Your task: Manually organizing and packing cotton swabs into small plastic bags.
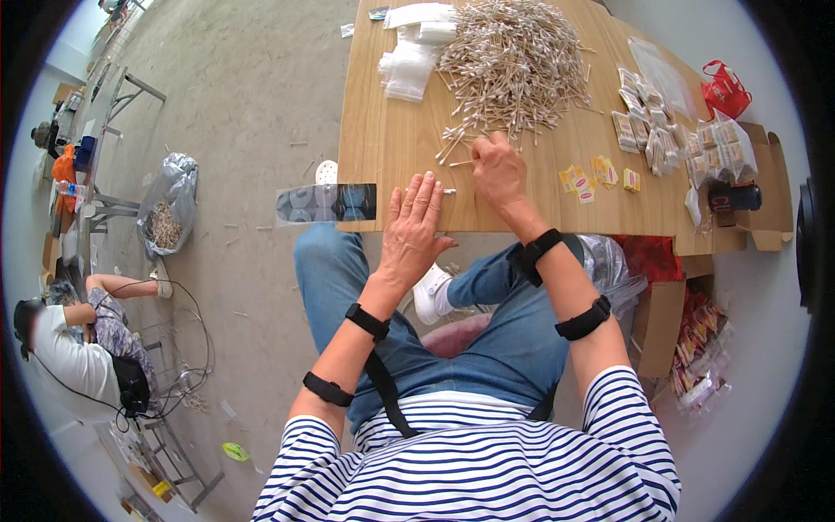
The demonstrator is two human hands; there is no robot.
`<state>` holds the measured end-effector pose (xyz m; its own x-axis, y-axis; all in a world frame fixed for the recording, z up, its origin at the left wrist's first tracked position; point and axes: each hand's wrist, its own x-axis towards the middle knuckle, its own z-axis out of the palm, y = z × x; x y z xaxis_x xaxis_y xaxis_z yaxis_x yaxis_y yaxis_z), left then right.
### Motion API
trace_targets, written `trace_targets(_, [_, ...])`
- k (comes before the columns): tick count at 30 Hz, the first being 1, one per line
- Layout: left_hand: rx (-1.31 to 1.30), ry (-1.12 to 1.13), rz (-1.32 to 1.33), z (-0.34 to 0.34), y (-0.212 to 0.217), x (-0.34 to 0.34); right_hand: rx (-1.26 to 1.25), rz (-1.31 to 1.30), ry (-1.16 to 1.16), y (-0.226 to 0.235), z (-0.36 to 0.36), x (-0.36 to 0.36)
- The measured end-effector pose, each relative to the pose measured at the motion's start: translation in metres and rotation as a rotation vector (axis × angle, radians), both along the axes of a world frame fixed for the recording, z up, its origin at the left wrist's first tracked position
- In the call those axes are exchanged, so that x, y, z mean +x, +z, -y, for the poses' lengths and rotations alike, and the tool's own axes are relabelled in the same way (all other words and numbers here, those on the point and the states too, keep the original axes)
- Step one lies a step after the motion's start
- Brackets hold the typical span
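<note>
Handling of cotton swabs (517, 61) at a worktop (396, 143). The swabs lie heaped toward the far edge, strays spreading nearer. Left hand (412, 228): palm down by the near-left corner, fingers straight and together, thumb apart, a white swab tip (449, 190) showing beside it; any hold beneath cannot be told. Right hand (500, 172): fingers curled at the heap's near fringe; whether a swab is pinched is hidden. Sound technique, as judged: draw from the loose fringe, grip stems, press lightly, spare the cotton ends.
</note>
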<state>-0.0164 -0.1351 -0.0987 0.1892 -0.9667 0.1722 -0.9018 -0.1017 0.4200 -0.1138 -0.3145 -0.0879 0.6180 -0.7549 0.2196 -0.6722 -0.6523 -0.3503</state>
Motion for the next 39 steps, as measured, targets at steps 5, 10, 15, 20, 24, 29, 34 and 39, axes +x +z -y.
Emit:
trace_targets(5, [-0.016,0.01,-0.022,0.0,-0.002,0.0,0.081,0.043,0.134,-0.004,-0.007,-0.004])
trace_targets(10, [-0.013,0.0,-0.032,0.0,0.001,0.002,0.101,0.134,0.065,0.003,0.007,-0.025])
trace_targets(15, [-0.01,0.014,-0.047,-0.002,0.001,0.002,0.124,0.061,0.052,0.009,0.009,-0.034])
trace_targets(20, [-0.022,-0.006,-0.06,0.0,0.002,0.001,0.095,0.05,0.071,0.005,0.012,-0.038])
trace_targets(24, [-0.008,0.007,-0.048,-0.002,0.0,0.002,0.112,0.109,0.139,0.014,-0.001,-0.015])
trace_targets(29, [-0.014,-0.017,-0.048,0.0,0.001,0.002,0.159,0.152,0.263,0.012,-0.004,0.003])
trace_targets(34, [-0.014,-0.005,-0.042,-0.001,0.0,0.002,0.111,-0.056,0.35,0.014,-0.005,0.008])
trace_targets(39, [-0.024,-0.008,-0.049,-0.002,0.004,0.002,0.074,-0.164,0.374,0.015,-0.009,0.011])
